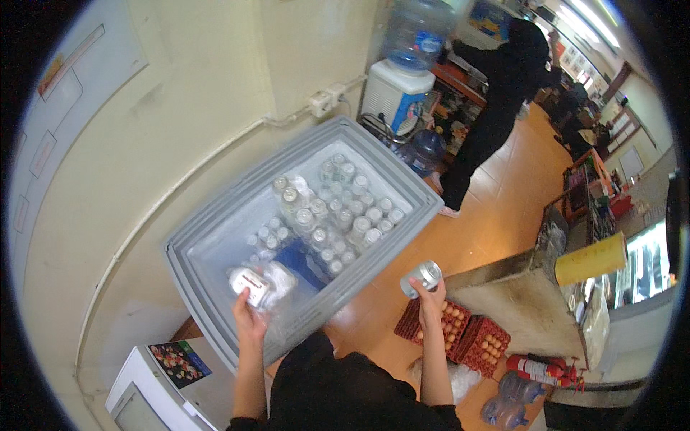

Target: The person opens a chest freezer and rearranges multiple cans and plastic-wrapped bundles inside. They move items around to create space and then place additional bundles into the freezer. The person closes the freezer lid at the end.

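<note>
My left hand (249, 319) grips a white packet (250, 284) bearing dark writing, its thumb lying across the near side. Clear plastic wrap hangs by it, over the near left end of a chest freezer with a grey rim (215, 345). In my right hand (430, 301) is a silver drink can (422, 278), held tilted outside the freezer, to its right. Inside the freezer stand several cans and bottles with pale tops (345, 215). A blue item (303, 264) lies among them; its kind is unclear.
A water dispenser (396, 91) and a person in dark clothes (493, 102) are beyond the freezer. Red egg trays (480, 345), fire extinguishers (542, 370) and large plastic water bottles (512, 398) sit on the floor at right. A white appliance (161, 388) stands at lower left.
</note>
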Demonstrator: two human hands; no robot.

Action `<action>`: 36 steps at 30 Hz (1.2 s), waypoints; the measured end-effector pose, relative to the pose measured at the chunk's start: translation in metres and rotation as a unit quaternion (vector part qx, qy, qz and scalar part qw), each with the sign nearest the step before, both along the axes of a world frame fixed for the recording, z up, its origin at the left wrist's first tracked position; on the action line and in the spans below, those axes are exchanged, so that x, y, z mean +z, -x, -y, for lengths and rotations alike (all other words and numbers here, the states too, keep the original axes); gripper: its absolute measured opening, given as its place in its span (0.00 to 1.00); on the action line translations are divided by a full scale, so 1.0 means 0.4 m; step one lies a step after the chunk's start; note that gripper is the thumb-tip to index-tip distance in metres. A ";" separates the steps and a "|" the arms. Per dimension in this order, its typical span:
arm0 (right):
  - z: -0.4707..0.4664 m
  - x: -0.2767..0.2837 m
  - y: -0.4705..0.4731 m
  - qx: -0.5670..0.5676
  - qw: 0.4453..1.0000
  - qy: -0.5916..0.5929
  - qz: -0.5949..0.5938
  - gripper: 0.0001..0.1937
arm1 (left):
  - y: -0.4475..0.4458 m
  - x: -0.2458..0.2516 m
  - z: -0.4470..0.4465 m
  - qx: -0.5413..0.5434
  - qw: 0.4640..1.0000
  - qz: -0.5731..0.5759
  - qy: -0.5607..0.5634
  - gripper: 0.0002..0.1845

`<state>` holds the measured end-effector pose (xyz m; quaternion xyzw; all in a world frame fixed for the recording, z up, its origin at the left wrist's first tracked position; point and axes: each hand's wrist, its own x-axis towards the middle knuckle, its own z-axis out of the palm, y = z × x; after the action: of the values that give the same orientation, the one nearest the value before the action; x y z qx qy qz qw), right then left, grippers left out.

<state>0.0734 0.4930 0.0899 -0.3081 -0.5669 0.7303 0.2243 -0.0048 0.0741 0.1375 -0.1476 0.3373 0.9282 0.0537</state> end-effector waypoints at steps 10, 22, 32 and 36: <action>0.054 -0.069 0.537 0.112 0.899 -0.405 0.123 0.37 | 0.044 -0.086 -0.002 0.090 0.990 0.097 -0.038 0.25; 0.002 -0.421 1.003 0.161 0.855 -0.443 0.216 0.35 | 0.108 -0.115 -0.169 0.287 0.946 0.149 0.016 0.29; -0.065 -0.535 1.016 0.257 0.726 -0.608 0.193 0.35 | 0.254 -0.130 -0.397 0.243 0.956 0.164 -0.020 0.29; -0.094 -0.535 1.036 0.331 0.664 -0.649 0.167 0.34 | 0.304 -0.139 -0.434 0.174 0.972 0.150 -0.053 0.30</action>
<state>-0.3412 0.5306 -0.1240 0.0070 -0.9901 0.1396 0.0122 -0.1263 0.2478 0.0821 -0.3382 0.2451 0.9072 -0.0509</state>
